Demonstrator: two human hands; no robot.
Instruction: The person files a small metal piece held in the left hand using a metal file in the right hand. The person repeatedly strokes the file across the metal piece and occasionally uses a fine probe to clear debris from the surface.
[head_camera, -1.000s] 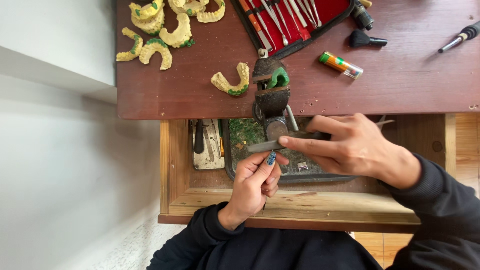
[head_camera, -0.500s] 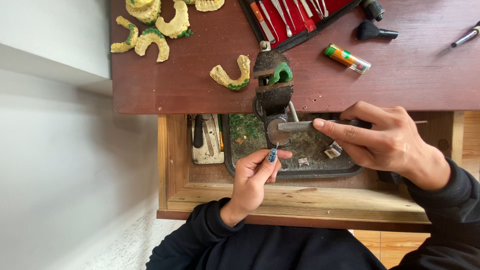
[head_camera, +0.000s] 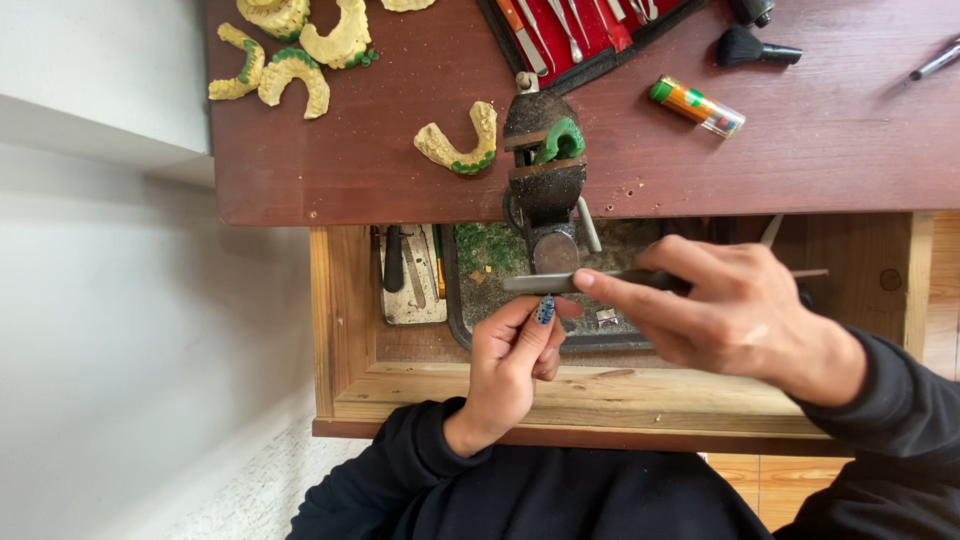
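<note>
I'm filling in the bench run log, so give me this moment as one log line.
left hand: pinches small blue piece | right hand: holds flat file across it | over open drawer | vise grips green piece

Yellow dental casts (head_camera: 285, 50), black brush (head_camera: 758, 48), orange-green tube (head_camera: 697, 106) on brown desk (head_camera: 820, 150).

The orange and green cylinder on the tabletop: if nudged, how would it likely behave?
The orange and green cylinder lies on its side on the flat wooden table, so it would probably roll when pushed sideways. It looks small and slim, likely light. Its smooth, glossy surface may be a little slippery to pinch.
</note>
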